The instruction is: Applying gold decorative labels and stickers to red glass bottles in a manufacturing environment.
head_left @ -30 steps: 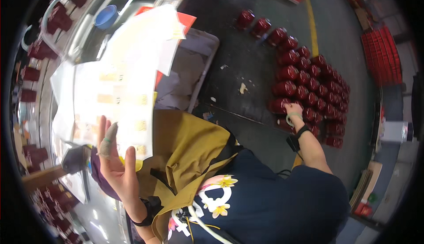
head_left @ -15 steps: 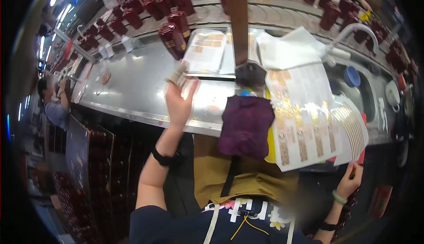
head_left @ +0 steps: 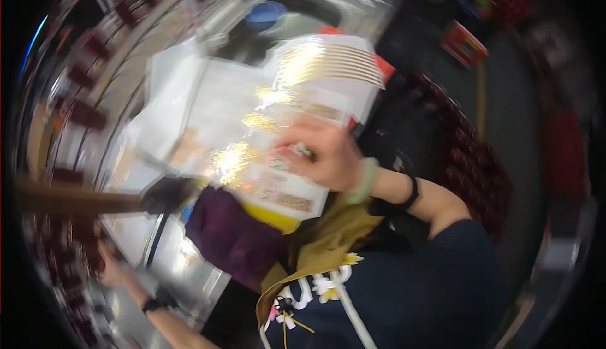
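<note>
The view is tilted and smeared by motion. My right hand, with a pale green bangle at its wrist, is curled closed over white sheets of gold decals. A small pale bit shows at its fingers, too blurred to name. At the lower left my left hand is up against a dark red jar. Its fingers are partly hidden and blurred, so I cannot tell whether they grip the jar. A folded purple cloth lies at the near edge, beside the decal sheets.
A sink with a blue bowl lies beyond the sheets. A brown post rises from the left side. More dark red jars line the rack at the left. A red box sits at the upper right.
The whole view has swung round toward the right side. My right hand has moved from the sheets' outer corner to over the decals. My left hand has reached the dark red jar.
</note>
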Demonstrator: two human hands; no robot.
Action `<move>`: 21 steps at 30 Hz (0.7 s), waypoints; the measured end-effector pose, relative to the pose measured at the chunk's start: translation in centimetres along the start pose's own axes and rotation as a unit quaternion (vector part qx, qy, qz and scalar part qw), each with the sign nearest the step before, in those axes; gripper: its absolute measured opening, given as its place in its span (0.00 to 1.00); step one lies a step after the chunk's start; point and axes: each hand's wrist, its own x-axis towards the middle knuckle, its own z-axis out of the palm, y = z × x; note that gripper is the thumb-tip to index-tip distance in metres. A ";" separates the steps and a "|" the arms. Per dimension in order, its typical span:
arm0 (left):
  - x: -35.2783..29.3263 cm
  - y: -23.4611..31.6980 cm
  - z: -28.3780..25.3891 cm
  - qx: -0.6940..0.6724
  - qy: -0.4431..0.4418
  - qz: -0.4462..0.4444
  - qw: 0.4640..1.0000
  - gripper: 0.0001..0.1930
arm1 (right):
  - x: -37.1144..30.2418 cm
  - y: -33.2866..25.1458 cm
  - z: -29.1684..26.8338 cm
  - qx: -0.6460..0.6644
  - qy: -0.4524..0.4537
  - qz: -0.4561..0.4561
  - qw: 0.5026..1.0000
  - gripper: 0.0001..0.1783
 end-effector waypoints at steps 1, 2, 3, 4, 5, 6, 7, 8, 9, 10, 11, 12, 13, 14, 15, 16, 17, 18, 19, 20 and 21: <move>-0.5 0.7 -1.0 0.064 0.022 0.029 0.997 0.22 | -0.6 0.0 1.0 0.033 0.013 0.017 0.999 0.06; -1.3 1.8 -1.2 -0.063 0.063 -0.008 0.996 0.26 | -1.2 0.0 1.6 0.051 0.028 0.009 0.998 0.06; -2.5 2.7 -1.9 -0.065 0.077 0.068 0.993 0.26 | -1.7 -0.1 2.3 0.069 0.045 -0.004 0.997 0.06; -4.3 3.8 -2.7 -0.070 0.074 0.125 0.987 0.27 | -1.8 -0.3 2.8 0.076 0.039 -0.001 0.996 0.06; -6.4 5.0 -3.1 -0.094 0.050 0.161 0.981 0.27 | -2.1 -0.5 3.4 0.095 0.048 0.000 0.994 0.07; -8.8 6.5 -3.5 -0.130 0.021 0.188 0.973 0.28 | -2.0 -1.0 3.7 0.107 0.045 -0.010 0.993 0.07; -11.3 8.1 -3.9 -0.163 -0.019 0.199 0.966 0.29 | -1.8 -1.4 4.2 0.129 0.043 -0.020 0.990 0.07; -13.9 9.8 -4.5 -0.195 -0.060 0.204 0.957 0.29 | -1.6 -2.0 4.7 0.163 0.043 -0.030 0.985 0.07; -16.4 11.5 -5.2 -0.226 -0.104 0.198 0.948 0.30 | -1.3 -2.6 5.2 0.196 0.040 -0.045 0.979 0.07; -18.6 13.2 -5.9 -0.257 -0.148 0.186 0.937 0.30 | -1.2 -3.4 5.7 0.204 0.016 -0.048 0.978 0.08; -20.5 14.8 -6.8 -0.286 -0.191 0.166 0.924 0.31 | -1.3 -4.1 6.1 0.212 -0.006 -0.055 0.976 0.09; -22.2 16.3 -7.6 -0.312 -0.235 0.143 0.909 0.32 | -1.4 -4.7 6.5 0.239 -0.028 -0.060 0.969 0.10; -23.5 17.5 -8.3 -0.335 -0.277 0.115 0.893 0.32 | -1.6 -5.3 7.0 0.259 -0.049 -0.060 0.963 0.12; -24.7 18.5 -9.1 -0.356 -0.315 0.085 0.876 0.33 | -1.8 -5.9 7.3 0.258 -0.081 -0.056 0.961 0.15; -25.6 19.3 -9.8 -0.376 -0.348 0.053 0.857 0.33 | -2.1 -6.4 7.6 0.267 -0.066 -0.060 0.959 0.15; -26.2 19.9 -10.4 -0.395 -0.376 0.021 0.838 0.34 | -2.4 -6.9 7.7 0.266 -0.092 -0.080 0.956 0.18; -26.7 20.2 -11.1 -0.413 -0.399 -0.015 0.818 0.35 | -2.7 -7.2 7.8 0.263 -0.130 -0.104 0.950 0.20; -27.0 20.6 -11.9 -0.430 -0.417 -0.049 0.799 0.35 | -2.9 -7.2 7.6 0.222 -0.181 -0.121 0.951 0.30; -27.2 20.8 -12.7 -0.444 -0.429 -0.083 0.782 0.36 | -3.2 -7.4 7.4 0.231 -0.180 -0.125 0.948 0.30; -27.2 21.1 -13.4 -0.456 -0.438 -0.116 0.766 0.37 | -3.5 -7.4 7.1 0.215 -0.202 -0.140 0.945 0.35; -27.3 21.4 -14.1 -0.467 -0.445 -0.149 0.749 0.37 | -3.7 -7.4 6.8 0.189 -0.241 -0.150 0.940 0.41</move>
